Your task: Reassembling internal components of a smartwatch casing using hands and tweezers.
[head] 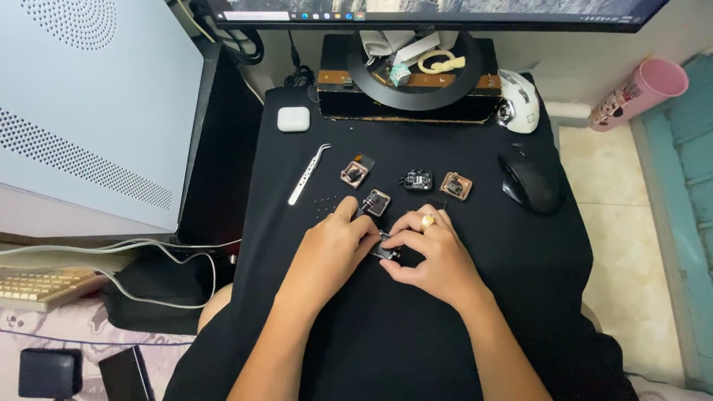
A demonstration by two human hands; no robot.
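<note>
small dark part [388, 249] pinched between both hands' closed fingers [401, 239].

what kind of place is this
Probably a home computer desk used for small electronics repair: a wide monitor over a black cloth mat, silver metal tweezers, and small square copper-rimmed parts laid out. Both hands, left hand and right hand, pinch a small dark part.

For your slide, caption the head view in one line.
Both hands, left hand and right hand, pinch a small dark metal part over a black cloth-covered table.
</note>
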